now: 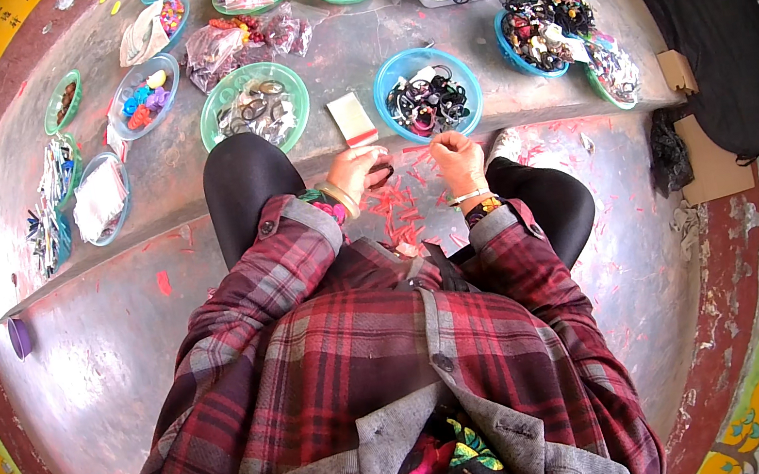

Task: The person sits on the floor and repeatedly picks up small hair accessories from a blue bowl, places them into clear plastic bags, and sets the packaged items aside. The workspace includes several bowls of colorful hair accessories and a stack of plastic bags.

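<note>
My left hand (356,174) is closed around a small dark loop (379,177) that looks like a hair tie. To its right, my right hand (460,166) is pinched shut with the fingertips together; whatever it may hold is too small to make out. Just beyond my hands stands a blue plastic basket (390,71) with black hair ties (425,103) in it. Left of that lies a white card stack (350,116) with a red edge. A green basket (218,92) holding dark hair ties and white tags (255,110) sits beyond my left knee.
Red scraps (396,215) litter the lower floor between my legs. A raised concrete ledge (322,49) carries several more baskets and plastic bags (220,53). Heaped hair ties (552,15) stand at the right, near a black padded object (702,32). A purple cup (19,337) is far left.
</note>
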A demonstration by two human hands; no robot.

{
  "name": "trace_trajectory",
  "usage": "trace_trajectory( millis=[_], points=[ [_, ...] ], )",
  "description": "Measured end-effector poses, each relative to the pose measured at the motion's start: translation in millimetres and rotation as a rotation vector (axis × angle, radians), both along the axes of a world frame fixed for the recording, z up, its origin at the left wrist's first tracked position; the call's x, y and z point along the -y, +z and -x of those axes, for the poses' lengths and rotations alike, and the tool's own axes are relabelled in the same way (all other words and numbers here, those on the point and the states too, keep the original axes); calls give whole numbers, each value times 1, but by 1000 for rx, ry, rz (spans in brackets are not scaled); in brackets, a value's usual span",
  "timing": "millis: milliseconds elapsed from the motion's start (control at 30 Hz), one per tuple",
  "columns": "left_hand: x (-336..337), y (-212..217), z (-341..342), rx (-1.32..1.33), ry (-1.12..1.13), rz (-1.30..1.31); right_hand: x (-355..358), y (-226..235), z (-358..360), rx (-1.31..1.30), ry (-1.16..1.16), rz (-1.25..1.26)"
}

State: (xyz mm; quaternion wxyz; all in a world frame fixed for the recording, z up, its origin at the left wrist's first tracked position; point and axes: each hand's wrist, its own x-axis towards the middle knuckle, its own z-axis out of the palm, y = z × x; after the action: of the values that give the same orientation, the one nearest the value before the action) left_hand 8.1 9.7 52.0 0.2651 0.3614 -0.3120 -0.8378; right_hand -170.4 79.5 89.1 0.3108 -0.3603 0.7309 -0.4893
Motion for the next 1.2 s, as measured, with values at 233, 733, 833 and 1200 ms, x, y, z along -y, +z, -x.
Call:
trace_trajectory(
  millis=[233,733,833,1200],
  points=[
    [7,-2,0,157,170,-11,-10,-13,14,-172,-18,19],
    [5,-7,0,134,158,-8,-17,-30,12,-826,547,-206],
    [4,-2,4,120,165,-4,-18,-38,13,-747,545,-212],
    [2,5,-1,131,158,1,-14,-37,13,40,671,-250]
  ],
)
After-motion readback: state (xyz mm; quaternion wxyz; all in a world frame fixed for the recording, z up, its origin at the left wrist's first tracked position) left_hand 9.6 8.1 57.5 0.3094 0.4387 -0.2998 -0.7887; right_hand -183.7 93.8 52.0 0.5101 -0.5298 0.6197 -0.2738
